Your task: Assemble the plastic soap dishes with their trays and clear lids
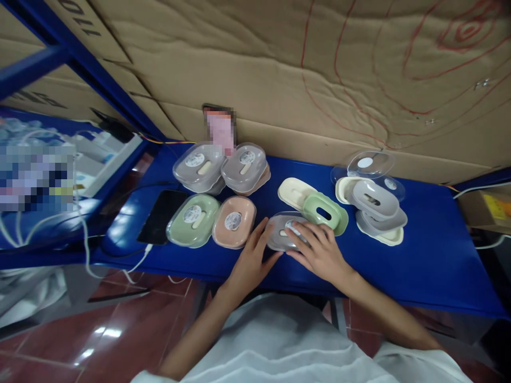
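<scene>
Tabletop (425,266) was blue; cardboard backing (239,64) was brown, with red curved lines. One front dish (194,227) was pale green, the next dish (234,223) peach, the third dish (279,241) grey. A loose tray (290,198) was cream, a slotted tray (335,215) green. Floor tiles (131,332) were dark red.

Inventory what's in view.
Lidded dish: 1, grey, front centre
Other lidded dishes: 4+, grey, green, peach, left
Tray: 1, cream, centre
Slotted piece: 1+, green, centre
Tray pile: 1, grey-cream, right
Lids: 2+, clear, back right
Flat device: 1, black, left
Propped object: 1, pinkish, back
Cables: several, mixed, both sides
Clutter: uncounted, mixed, left
Carton: 1, brown, right
Cardboard: 1, brown, back
Table: 1, blue, beneath
Floor: 1, red, below
Left fingers: 1 hand, dish's left
Right fingers: 1 hand, on dish
Shirt: 1, white, bottom
</scene>
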Action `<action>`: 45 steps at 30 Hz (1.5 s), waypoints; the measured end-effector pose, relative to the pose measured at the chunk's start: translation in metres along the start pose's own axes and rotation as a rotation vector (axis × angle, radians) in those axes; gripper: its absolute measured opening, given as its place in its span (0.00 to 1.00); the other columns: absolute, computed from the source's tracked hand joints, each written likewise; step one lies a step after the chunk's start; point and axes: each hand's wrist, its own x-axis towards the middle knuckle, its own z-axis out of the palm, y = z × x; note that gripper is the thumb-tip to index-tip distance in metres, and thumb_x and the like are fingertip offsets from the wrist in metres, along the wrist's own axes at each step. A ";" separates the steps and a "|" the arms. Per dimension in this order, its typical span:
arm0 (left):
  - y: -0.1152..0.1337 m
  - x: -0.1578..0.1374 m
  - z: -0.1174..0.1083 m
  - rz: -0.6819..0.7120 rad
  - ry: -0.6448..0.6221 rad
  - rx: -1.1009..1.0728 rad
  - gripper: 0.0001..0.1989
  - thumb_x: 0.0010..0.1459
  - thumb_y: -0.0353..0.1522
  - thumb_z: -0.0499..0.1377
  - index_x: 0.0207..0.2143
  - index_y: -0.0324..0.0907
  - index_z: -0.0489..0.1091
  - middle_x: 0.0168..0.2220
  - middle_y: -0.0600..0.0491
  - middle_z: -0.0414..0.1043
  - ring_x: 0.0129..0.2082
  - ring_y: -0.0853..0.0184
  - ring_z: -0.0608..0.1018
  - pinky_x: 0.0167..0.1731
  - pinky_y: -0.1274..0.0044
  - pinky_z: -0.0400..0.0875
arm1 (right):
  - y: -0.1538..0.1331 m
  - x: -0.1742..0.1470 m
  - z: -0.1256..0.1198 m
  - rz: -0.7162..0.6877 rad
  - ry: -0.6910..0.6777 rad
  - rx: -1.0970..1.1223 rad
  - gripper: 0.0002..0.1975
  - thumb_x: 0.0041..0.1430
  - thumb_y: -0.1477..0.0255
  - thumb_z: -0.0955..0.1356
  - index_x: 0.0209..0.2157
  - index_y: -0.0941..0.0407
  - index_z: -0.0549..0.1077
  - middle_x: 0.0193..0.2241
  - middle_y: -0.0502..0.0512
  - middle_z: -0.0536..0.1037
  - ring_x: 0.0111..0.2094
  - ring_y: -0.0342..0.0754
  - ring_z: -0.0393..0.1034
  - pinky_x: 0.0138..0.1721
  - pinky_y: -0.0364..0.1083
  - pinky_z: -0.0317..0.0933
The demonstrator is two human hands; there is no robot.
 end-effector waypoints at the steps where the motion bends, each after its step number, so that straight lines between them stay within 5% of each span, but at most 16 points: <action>1: 0.000 0.000 0.000 0.000 -0.004 0.004 0.38 0.71 0.36 0.61 0.76 0.51 0.47 0.74 0.39 0.56 0.74 0.53 0.64 0.70 0.57 0.67 | -0.001 -0.001 0.000 0.010 0.005 -0.004 0.26 0.73 0.59 0.69 0.66 0.55 0.70 0.63 0.60 0.76 0.61 0.58 0.68 0.62 0.59 0.56; 10: 0.003 0.003 -0.003 0.053 -0.058 0.093 0.39 0.72 0.35 0.60 0.77 0.52 0.45 0.76 0.39 0.51 0.76 0.51 0.59 0.70 0.56 0.66 | -0.008 -0.002 0.010 0.023 -0.027 0.047 0.28 0.73 0.58 0.67 0.66 0.59 0.70 0.63 0.64 0.76 0.59 0.59 0.71 0.61 0.58 0.62; 16: 0.001 0.002 -0.002 0.038 -0.021 0.114 0.36 0.71 0.33 0.61 0.75 0.52 0.50 0.76 0.39 0.53 0.76 0.50 0.60 0.69 0.56 0.67 | -0.005 -0.002 0.019 -0.013 -0.057 0.058 0.32 0.72 0.61 0.70 0.72 0.53 0.62 0.71 0.62 0.65 0.74 0.66 0.53 0.70 0.68 0.52; 32: -0.005 -0.004 0.000 0.051 -0.014 0.017 0.34 0.69 0.33 0.63 0.73 0.53 0.54 0.73 0.40 0.58 0.72 0.52 0.67 0.67 0.58 0.70 | 0.005 -0.007 0.013 -0.125 -0.046 0.146 0.27 0.71 0.60 0.70 0.69 0.44 0.68 0.69 0.58 0.70 0.69 0.64 0.60 0.66 0.68 0.55; 39: -0.005 -0.003 0.000 0.060 -0.014 0.011 0.35 0.71 0.34 0.62 0.74 0.53 0.51 0.73 0.39 0.58 0.73 0.52 0.66 0.67 0.57 0.69 | 0.007 -0.005 0.014 -0.103 -0.065 0.205 0.28 0.70 0.62 0.71 0.69 0.47 0.69 0.72 0.59 0.65 0.76 0.67 0.45 0.70 0.70 0.54; 45: -0.004 -0.002 -0.001 0.064 -0.035 0.029 0.35 0.70 0.37 0.63 0.74 0.54 0.53 0.75 0.39 0.53 0.74 0.50 0.64 0.69 0.56 0.67 | 0.018 -0.003 0.009 -0.075 -0.133 0.366 0.28 0.72 0.58 0.68 0.70 0.45 0.67 0.72 0.58 0.65 0.76 0.66 0.48 0.69 0.70 0.57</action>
